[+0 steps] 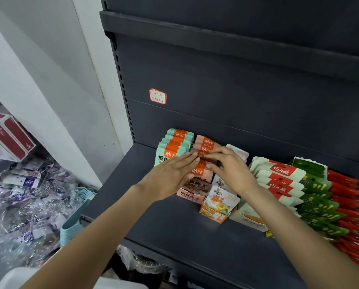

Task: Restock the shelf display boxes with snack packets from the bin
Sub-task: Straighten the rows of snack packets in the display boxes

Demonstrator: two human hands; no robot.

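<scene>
Both arms outstretched, left hand (170,174) flat, right hand (228,167) pinching pink packets (203,155)

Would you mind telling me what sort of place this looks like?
Most likely a small shop: dark metal retail shelving, display boxes of snack packets in rows, and a handwritten label on the back panel.

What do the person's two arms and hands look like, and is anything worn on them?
Both forearms are bare to the frame's edge: no sleeves show. The left hand and the right hand wear no gloves. No ring, watch or bracelet is visible on the fingers or wrists.
</scene>
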